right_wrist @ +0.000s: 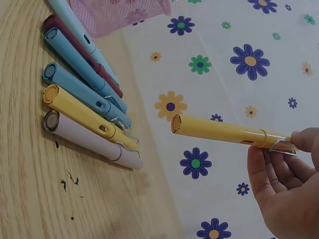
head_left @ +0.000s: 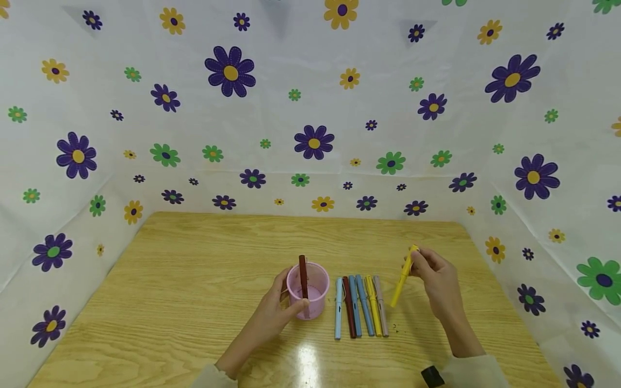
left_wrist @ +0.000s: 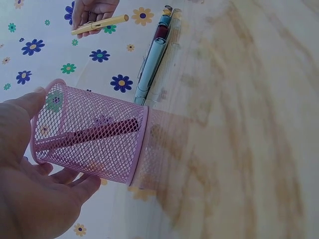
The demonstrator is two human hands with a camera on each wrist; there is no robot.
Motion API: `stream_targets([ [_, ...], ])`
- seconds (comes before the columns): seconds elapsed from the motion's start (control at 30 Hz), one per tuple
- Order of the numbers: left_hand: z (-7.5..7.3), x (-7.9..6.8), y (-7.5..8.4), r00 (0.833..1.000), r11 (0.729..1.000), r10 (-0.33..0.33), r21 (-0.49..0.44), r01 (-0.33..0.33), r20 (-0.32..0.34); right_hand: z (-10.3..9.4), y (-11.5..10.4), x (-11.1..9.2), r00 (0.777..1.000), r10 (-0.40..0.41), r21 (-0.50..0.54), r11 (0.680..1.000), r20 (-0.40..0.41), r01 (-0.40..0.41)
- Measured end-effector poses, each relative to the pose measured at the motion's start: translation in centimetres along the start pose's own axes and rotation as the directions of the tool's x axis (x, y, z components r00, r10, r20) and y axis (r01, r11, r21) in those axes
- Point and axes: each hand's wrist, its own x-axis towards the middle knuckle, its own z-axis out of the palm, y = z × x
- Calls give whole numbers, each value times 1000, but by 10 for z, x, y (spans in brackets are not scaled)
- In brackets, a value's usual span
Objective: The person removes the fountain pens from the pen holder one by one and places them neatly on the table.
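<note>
My left hand [head_left: 271, 312] grips a pink mesh pen cup [left_wrist: 107, 107] standing on the table, thumb on one side and fingers on the other. One dark red pen [head_left: 303, 275] leans inside the cup, its upper end above the rim. Over the table to the right, my right hand [head_left: 439, 283] pinches a yellow pen [right_wrist: 219, 130] near its clip end, the other end slanting down. Between the hands lies a row of pens: light blue [head_left: 338, 310], dark red [head_left: 349, 310], two blue [head_left: 365, 310], yellow [head_left: 374, 310] and pale lilac [head_left: 381, 310].
The wooden table [head_left: 194, 269] is enclosed by white cloth walls [head_left: 271, 118] printed with flowers. Small dark marks [right_wrist: 64, 185] lie on the wood beside the lilac pen. A black object [head_left: 433, 376] shows at the right sleeve.
</note>
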Motion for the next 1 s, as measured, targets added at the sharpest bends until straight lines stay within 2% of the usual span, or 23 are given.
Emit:
stream_targets([
  [0.23,0,0,-2,1000,1000,6,-4,-6,1,-5,5,-1,1000,21,-6,1000,9,-21],
  [0.47,-1,-2,-4,1000,1000,-2,-9,2,0,-8,11,-4,998,39,-86,996,43,-36],
  [0.67,-1,-2,-3,1000,1000,-7,-3,7,3,-7,17,-6,997,52,-94,994,62,-46],
  [0.8,-1,-2,-3,1000,1000,-10,-1,10,1,-7,23,-6,991,93,-110,990,96,-83],
  [1.0,-1,-2,-2,1000,1000,-5,1,5,1,-5,30,-7,978,161,-190,973,136,-134],
])
